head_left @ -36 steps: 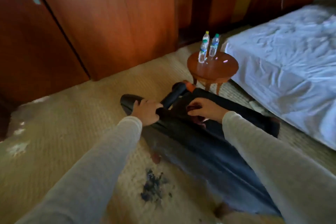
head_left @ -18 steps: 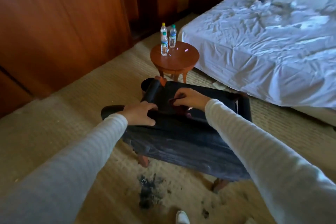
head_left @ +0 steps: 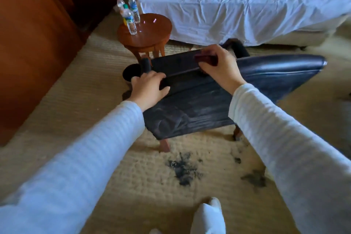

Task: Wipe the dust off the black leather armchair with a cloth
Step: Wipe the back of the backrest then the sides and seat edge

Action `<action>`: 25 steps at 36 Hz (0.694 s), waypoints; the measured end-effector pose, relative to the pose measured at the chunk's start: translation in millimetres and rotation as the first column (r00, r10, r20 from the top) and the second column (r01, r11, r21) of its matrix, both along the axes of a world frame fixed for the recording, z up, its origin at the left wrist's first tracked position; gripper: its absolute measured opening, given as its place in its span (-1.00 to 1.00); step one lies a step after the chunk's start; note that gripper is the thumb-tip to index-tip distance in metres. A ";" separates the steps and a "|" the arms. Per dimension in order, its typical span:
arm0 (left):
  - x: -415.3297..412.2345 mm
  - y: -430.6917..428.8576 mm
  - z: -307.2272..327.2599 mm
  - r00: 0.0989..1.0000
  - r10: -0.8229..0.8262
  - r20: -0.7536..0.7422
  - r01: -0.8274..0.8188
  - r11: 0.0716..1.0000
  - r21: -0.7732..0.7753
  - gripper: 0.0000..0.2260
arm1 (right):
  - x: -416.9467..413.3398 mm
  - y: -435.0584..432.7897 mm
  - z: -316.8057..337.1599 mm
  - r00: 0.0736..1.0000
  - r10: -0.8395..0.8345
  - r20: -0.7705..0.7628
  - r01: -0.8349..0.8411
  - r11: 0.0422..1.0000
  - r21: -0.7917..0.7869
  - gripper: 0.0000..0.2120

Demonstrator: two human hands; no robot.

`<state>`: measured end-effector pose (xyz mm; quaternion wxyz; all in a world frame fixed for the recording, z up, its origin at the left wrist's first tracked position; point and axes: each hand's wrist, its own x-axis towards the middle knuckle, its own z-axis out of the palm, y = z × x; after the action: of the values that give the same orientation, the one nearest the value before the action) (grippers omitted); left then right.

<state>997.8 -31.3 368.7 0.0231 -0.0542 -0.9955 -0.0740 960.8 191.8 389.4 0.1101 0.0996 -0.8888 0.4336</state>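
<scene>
The black leather armchair (head_left: pixel 191 106) stands on the carpet in the middle of the view, seen from behind and above, its back dull with dust streaks. My left hand (head_left: pixel 148 87) grips the top edge of the chair back near the left armrest. My right hand (head_left: pixel 218 68) holds a dark reddish cloth (head_left: pixel 206 59), bunched under the fingers, against the top of the chair back. Most of the cloth is hidden by the hand.
A small round wooden table (head_left: pixel 150 34) with three water bottles (head_left: pixel 131 19) stands just beyond the chair. A bed with a white sheet (head_left: pixel 237 2) fills the far right. Wooden wardrobe doors (head_left: pixel 34 43) line the left. Dark debris (head_left: pixel 183 170) lies on the carpet by my foot (head_left: pixel 209 214).
The view has swung to the right and down, so the chair and table now sit nearer the centre. My right hand with the cloth has moved right along the chair's top edge.
</scene>
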 end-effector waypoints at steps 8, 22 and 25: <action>18.3 -56.8 -45.7 0.968 0.040 -0.249 -0.044 0.999 -0.008 -0.59 | 45.6 -41.6 -44.2 0.968 0.110 -0.224 -0.065 0.978 0.199 -0.58; 7.2 -71.7 -94.8 0.747 -0.008 -0.664 0.109 0.988 0.110 -0.51 | 32.8 -58.6 -102.6 0.678 0.032 -0.735 0.210 0.949 0.236 -0.68; 6.1 -71.4 -105.3 0.685 0.000 -0.729 0.134 0.983 0.126 -0.55 | 39.7 -69.6 -117.3 0.551 0.117 -0.826 0.234 0.929 0.287 -0.69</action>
<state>1003.9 -102.7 263.5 0.4163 -0.1135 -0.8925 -0.1316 1000.5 122.2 272.1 0.5111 0.2808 -0.7969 0.1576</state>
